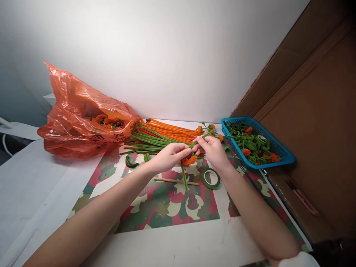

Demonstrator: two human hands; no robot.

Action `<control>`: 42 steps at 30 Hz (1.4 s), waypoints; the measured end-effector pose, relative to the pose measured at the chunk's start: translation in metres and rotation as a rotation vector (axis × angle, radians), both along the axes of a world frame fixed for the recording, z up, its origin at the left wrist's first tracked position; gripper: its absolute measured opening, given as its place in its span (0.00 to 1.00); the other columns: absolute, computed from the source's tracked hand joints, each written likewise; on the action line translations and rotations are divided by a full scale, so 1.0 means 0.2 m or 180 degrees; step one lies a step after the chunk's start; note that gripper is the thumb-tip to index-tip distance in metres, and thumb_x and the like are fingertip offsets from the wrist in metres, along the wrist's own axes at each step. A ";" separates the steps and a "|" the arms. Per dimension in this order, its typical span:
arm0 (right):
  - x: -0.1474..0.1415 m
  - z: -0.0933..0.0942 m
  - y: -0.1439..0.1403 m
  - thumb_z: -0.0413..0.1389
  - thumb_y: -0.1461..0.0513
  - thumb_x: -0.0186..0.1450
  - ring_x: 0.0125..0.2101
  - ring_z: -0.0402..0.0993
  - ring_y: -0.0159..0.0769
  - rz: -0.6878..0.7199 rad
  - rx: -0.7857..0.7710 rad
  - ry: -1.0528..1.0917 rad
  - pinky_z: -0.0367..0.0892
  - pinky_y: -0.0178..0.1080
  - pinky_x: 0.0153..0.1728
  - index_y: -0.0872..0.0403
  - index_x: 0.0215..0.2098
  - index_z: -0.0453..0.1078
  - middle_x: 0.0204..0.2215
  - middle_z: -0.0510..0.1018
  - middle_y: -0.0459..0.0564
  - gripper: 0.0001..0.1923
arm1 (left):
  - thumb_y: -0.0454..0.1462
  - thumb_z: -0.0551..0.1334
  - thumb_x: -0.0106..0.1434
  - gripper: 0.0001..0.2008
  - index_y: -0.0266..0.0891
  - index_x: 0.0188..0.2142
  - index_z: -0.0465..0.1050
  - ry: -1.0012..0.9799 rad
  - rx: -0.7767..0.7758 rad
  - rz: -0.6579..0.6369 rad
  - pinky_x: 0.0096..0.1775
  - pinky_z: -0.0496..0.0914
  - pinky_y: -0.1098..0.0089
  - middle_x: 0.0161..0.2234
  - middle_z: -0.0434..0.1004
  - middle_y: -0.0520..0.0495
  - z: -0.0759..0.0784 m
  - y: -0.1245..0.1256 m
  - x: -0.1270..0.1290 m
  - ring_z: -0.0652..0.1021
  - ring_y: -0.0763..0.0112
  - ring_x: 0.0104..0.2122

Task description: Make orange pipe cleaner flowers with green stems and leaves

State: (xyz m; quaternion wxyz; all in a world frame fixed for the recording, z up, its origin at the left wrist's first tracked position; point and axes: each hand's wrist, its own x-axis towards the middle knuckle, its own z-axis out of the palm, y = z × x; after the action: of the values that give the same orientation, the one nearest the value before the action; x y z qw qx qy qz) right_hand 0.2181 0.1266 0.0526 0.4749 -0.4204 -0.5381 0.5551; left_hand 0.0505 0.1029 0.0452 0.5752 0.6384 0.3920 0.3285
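Your left hand (169, 155) & right hand (213, 150) pinch a fuzzy green pipe-cleaner stem (184, 177) w/ orange flower (190, 160); stem tail points 6 o'clock.

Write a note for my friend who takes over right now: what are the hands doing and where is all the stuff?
Left hand: pinching an orange flower with a green stem hanging down.
Right hand: pinching a green pipe cleaner against the flower.
Pile of pipe cleaners: on the mat behind the hands.
Tape roll and stick: on the mat, just below the hands.
Blue basket: right side, holds green and orange pieces.
Orange bag: left side, orange flowers inside.
Done: flower on stem.
Left: the tape lies untouched.
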 end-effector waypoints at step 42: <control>0.07 -0.01 0.04 0.67 0.50 0.50 0.23 0.71 0.27 0.0474 -0.0345 0.0067 0.68 0.30 0.26 0.54 0.32 0.74 0.22 0.75 0.42 0.19 | 0.53 0.63 0.58 0.21 0.35 0.30 0.69 -0.0422 -0.0681 0.0204 0.27 0.69 0.73 0.29 0.75 0.50 -0.02 -0.01 0.03 0.77 0.74 0.23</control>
State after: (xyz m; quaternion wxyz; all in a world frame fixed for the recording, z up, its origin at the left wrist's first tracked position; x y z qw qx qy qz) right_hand 0.2317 0.1337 0.0508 0.4145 -0.3984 -0.5320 0.6216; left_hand 0.0558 0.1016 0.0405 0.6539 0.5374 0.4061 0.3445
